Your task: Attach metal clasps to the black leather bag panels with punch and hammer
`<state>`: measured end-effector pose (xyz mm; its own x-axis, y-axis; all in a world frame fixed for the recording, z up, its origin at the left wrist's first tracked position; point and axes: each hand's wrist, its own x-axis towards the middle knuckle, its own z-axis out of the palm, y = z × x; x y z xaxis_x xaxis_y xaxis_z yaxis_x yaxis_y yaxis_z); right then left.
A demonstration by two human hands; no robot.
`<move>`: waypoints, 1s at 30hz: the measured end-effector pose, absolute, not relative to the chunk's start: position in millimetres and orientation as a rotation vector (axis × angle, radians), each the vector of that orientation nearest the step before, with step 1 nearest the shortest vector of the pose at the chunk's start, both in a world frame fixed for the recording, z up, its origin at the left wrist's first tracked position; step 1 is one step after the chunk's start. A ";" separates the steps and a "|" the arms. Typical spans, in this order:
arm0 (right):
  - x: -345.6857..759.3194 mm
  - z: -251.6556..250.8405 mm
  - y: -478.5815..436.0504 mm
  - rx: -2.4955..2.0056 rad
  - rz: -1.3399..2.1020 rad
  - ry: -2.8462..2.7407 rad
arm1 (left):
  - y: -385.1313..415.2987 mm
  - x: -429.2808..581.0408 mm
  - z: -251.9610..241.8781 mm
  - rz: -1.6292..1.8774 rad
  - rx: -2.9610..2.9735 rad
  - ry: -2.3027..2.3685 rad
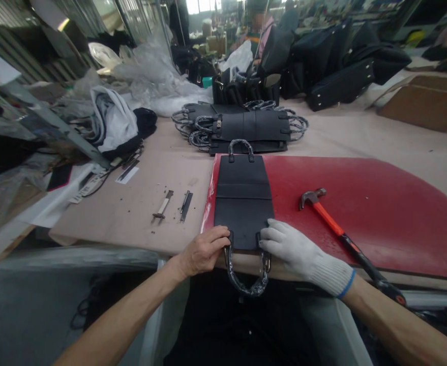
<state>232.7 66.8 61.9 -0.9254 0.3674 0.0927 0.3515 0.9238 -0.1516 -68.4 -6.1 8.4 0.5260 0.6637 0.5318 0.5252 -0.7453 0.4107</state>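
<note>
A flat black leather bag panel lies lengthwise on the left end of a red board. Each end carries a carrying handle wrapped in clear film; the near handle hangs over the table edge. My bare left hand grips the panel's near left corner by the handle base, fingers closed. At the near right corner, my right hand, in a white knit glove with a blue cuff edge, holds the other handle base. The thumbs and undersides are partly hidden. A claw hammer with a red and black handle rests right of the panel.
Several black panels with wrapped handles are stacked behind the board. Left of it lie a small metal tool and a thin dark strip. Black bags, clear plastic sheeting and a brown panel sit farther back.
</note>
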 end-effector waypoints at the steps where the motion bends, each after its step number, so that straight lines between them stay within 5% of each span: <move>1: 233.7 61.7 67.5 -0.551 0.262 -2.944 | -6.4 -67.9 8.5 1.027 2.544 1.029; 14: 238.5 61.5 52.3 -0.768 0.627 -2.500 | -6.4 -52.6 11.3 1.100 2.450 1.094; 30: 216.1 6.5 57.3 -1.003 -0.007 -2.432 | 10.3 -46.0 12.7 0.961 2.296 1.183</move>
